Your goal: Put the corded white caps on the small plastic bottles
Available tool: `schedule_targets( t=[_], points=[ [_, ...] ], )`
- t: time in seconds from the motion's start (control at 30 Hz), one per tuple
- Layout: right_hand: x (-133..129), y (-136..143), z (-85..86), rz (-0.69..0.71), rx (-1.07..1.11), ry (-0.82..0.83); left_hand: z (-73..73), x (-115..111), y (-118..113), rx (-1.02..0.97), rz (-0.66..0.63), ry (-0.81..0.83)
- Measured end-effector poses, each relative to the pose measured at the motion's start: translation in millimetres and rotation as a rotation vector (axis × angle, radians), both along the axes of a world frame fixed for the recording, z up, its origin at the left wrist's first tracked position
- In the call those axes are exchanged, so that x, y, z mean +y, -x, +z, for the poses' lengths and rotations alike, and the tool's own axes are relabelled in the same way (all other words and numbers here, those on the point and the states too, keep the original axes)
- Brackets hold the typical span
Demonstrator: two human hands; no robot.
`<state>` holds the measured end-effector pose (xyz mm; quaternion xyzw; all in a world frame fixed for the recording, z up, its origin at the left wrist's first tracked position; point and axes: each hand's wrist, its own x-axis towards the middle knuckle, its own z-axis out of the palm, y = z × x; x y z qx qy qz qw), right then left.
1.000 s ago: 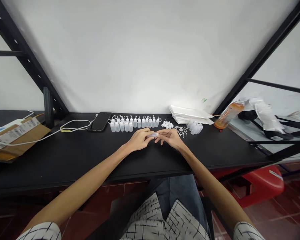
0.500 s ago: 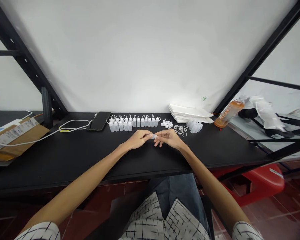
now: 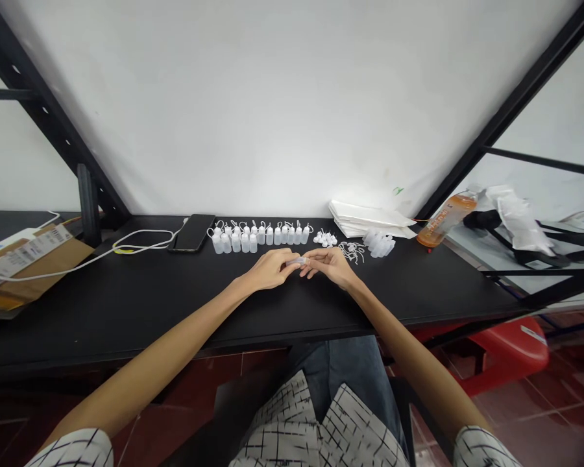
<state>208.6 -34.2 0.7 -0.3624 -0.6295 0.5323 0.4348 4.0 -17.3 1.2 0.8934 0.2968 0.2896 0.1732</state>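
Between my hands, just above the black table, lies a small translucent plastic bottle, tilted on its side. My left hand is closed round the bottle's body, covering much of it. At its other end, my right hand pinches the neck or tip with thumb and forefinger; a cap or strap there is too small to make out. Beyond my hands stand several small white bottles in rows, with looped straps at their tops. A pile of white caps and a heap of white straps lie beyond my right hand.
More translucent bottles lie right of the straps, before a stack of white sheets. An orange drink bottle leans by the right frame. At left are a phone, a white cable and a cardboard package.
My left hand has shifted slightly and covers more of the bottle's body. My right hand's fingers are curled a little closer at its tip. The piles look unchanged.
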Motion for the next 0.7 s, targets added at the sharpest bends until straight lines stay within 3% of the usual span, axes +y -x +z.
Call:
schedule_targets(
  t=[0.4, 0.7],
  points=[
    [1.4, 3.3, -4.2, -0.061, 0.059, -0.028, 1.9, 1.2, 1.6, 0.045, 0.043, -0.147],
    [-2.1, 6.7, 0.0, -0.103, 0.155, 0.032, 0.3, 0.3, 1.5, 0.068, 0.044, -0.393]
  ],
)
